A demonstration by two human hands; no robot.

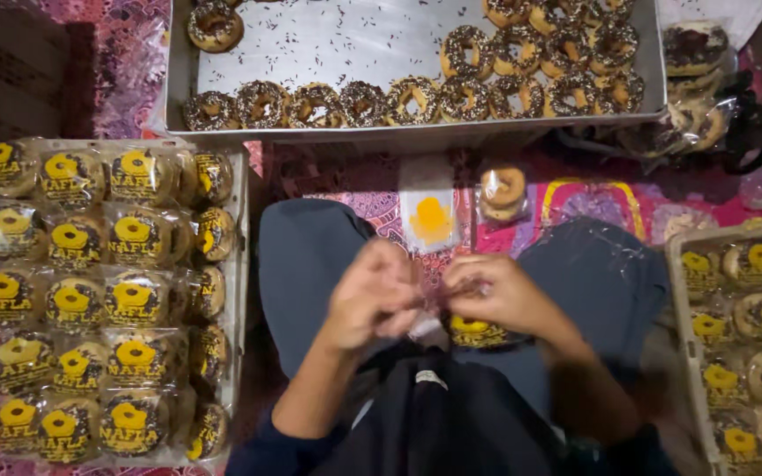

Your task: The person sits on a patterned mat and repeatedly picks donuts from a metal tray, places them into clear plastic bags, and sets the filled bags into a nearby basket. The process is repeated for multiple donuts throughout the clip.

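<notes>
The bagged doughnut (476, 330) sits in the person's lap, just below both hands. The left hand (370, 298) and right hand (497, 293) meet above it, fingers pinched together on the bag's clear top; right hand nearer the doughnut.

Packed doughnut trays wall in the frame's left (222, 291) and right (683, 291) edges; the metal tray (354, 40) bars the top. Free passage: the patterned mat (566, 198) mid-frame, past an empty bag (430, 211) and wrapped doughnut (503, 189).
</notes>
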